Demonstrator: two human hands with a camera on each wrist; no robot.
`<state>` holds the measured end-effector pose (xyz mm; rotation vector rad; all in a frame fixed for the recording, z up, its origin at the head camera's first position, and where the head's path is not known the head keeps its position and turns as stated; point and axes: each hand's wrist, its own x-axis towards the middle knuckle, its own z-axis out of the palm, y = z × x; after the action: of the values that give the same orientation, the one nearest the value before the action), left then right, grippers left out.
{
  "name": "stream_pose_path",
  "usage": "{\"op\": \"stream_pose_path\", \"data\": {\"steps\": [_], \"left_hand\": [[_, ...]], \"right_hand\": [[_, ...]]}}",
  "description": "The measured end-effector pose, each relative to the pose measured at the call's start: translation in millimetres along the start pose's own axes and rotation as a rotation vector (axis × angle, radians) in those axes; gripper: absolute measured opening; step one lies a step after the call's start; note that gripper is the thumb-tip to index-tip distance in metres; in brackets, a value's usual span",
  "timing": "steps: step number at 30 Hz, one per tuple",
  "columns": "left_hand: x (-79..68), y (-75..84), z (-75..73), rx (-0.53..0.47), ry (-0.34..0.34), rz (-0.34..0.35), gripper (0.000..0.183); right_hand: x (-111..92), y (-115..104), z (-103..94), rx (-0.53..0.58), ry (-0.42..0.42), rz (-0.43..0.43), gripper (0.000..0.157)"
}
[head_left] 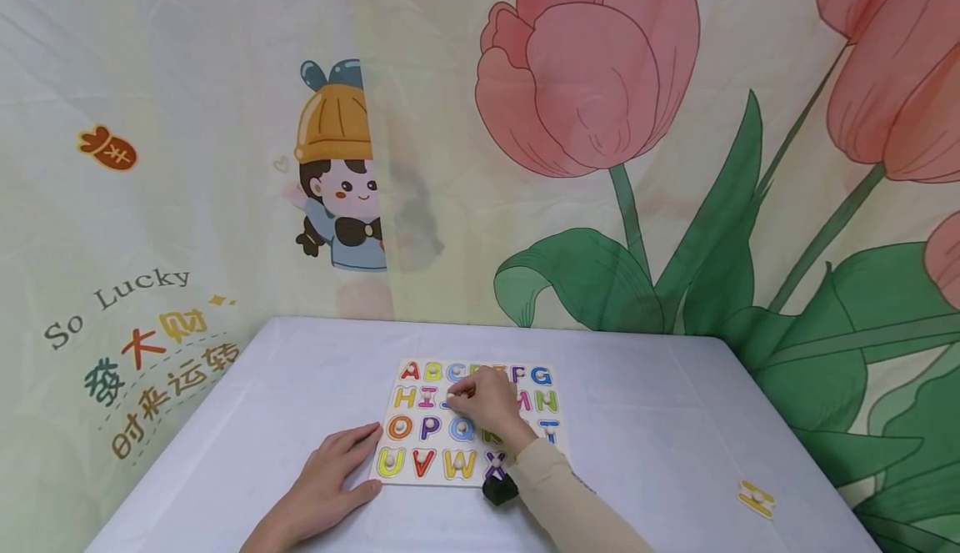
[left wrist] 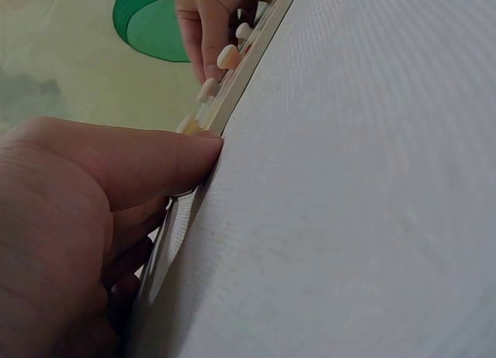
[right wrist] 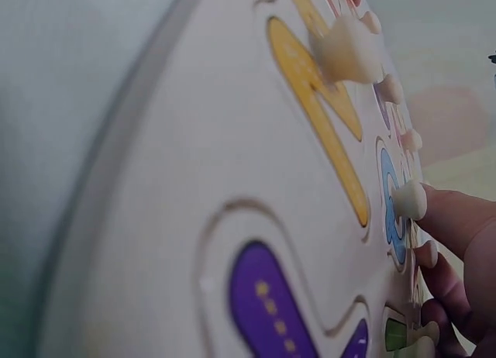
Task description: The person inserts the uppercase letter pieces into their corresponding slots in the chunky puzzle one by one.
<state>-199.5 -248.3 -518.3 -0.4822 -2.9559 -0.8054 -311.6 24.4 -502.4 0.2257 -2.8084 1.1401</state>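
A white alphabet puzzle board (head_left: 382, 444) with colourful knobbed letters lies on the table. My left hand (head_left: 330, 478) rests beside it, fingers extended, index fingertip and thumb at the board's left edge; the left wrist view shows the thumb (left wrist: 167, 160) against that edge. Over the middle of the board, my right hand (head_left: 491, 403) has thumb and finger pinched at the knob of the blue J (head_left: 446, 403), in the second row. Its palm and wrist hide several letters. In the right wrist view, its thumb (right wrist: 457, 215) shows behind the knob of the blue Q (right wrist: 390, 207).
A loose yellow letter piece (head_left: 756, 499) with a knob lies at the table's right side. A black wrist camera (head_left: 499, 489) on the right sleeve overlaps the board's front edge. Behind the white-covered table (head_left: 645, 403) hangs a curtain (head_left: 442, 119) printed with tulips.
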Motion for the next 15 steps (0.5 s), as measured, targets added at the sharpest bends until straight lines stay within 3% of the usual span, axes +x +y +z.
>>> {"op": "stream_pose_path", "data": {"steps": [5, 10, 15], "left_hand": [[0.1, -1.8, 0.6, 0.001, -0.006, -0.001, 0.077], [-0.5, -1.6, 0.2, -0.001, 0.0, 0.015, 0.077], [0.3, -0.6, -1.2, 0.007, 0.001, 0.012, 0.076]], "right_hand": [[-0.2, 1.0, -2.4, 0.021, -0.024, -0.016, 0.009], [-1.1, 4.7, -13.0, 0.121, -0.103, -0.02, 0.01], [-6.1, 6.8, -36.6, 0.119, -0.153, -0.114, 0.012]]}}
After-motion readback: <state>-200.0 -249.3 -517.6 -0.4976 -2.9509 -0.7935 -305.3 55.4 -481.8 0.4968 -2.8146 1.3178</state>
